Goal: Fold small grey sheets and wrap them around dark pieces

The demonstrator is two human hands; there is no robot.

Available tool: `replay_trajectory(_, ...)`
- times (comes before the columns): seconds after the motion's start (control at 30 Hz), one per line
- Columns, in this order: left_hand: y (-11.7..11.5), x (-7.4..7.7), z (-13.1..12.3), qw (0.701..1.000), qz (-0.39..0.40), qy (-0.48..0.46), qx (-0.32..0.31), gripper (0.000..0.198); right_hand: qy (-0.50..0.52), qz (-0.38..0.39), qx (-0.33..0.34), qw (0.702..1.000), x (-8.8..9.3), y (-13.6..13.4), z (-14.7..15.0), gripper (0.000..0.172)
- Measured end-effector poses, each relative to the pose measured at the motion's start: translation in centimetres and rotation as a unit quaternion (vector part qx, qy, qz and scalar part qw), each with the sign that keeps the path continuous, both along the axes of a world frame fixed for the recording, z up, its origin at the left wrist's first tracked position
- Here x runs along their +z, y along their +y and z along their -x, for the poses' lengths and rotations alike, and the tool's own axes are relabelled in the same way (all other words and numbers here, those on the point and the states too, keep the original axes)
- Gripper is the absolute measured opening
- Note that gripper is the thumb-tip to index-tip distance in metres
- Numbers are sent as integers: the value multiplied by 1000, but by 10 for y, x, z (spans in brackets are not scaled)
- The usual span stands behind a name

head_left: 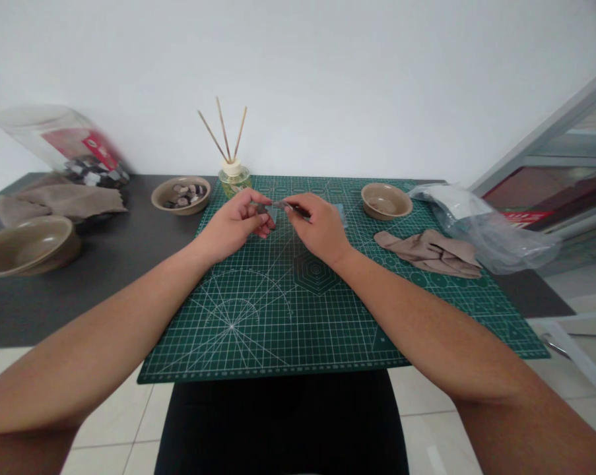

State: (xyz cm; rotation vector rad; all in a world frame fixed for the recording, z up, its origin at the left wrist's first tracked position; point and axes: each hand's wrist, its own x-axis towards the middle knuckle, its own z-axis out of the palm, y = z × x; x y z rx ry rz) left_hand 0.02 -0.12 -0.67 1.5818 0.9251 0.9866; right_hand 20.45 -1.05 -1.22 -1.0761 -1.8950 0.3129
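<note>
Both hands meet over the green cutting mat (258,297), their fingertips almost touching. My left hand (235,221) is closed in a pinch on a small dark piece (262,208) that is too small and blurred to name. In my right hand (320,224) the fingers are pinched around a slim grey tool (280,204), its tip pointing left at the piece. Whether the tool is tweezers or a blade cannot be made out. A pale blue patch (341,214) shows behind the right hand, partly hidden by it.
Left: a bowl of dark and pale pieces (181,196), a large bowl (30,247), a brown cloth (65,201) and a clear jar (65,142). Behind stands a reed diffuser (234,177). Right: a small bowl (387,201), a crumpled cloth (431,253) and a plastic bag (490,231).
</note>
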Motion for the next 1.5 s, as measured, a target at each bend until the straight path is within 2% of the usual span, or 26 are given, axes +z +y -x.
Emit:
replay_trajectory(0.23, 1, -2, 0, 999, 5, 20, -27, 24, 3, 48, 7, 999, 0, -5, 0, 15)
replay_trajectory(0.43, 1, 1, 2, 995, -54, 80, 21, 25, 23, 49, 44, 998, 0, -7, 0, 14)
replay_trajectory(0.57, 1, 0, 2, 998, -39, 57, 11, 30, 31, 62, 72, 995, 2, -7, 0, 14)
replay_trajectory(0.73, 2, -1, 4, 992, -71, 100, 11, 27, 26, 77, 71, 994, 3, -7, 0, 14)
replay_trajectory(0.9, 1, 2, 4, 991, -54, 119, -19, 26, 30, 78, 82, 993, 2, -6, -1, 15)
replay_trajectory(1.1, -1, 5, 5, 976, -111, 187, -7, 22, 45, 60, 96, 993, 2, -7, 0, 14)
replay_trajectory(1.3, 4, 0, 6, 978, -106, 179, -30, 20, 30, 82, 84, 993, 2, -6, -1, 14)
replay_trajectory(1.5, 4, -1, 6, 980, -94, 176, -24, 22, 26, 78, 102, 991, 3, -5, -1, 14)
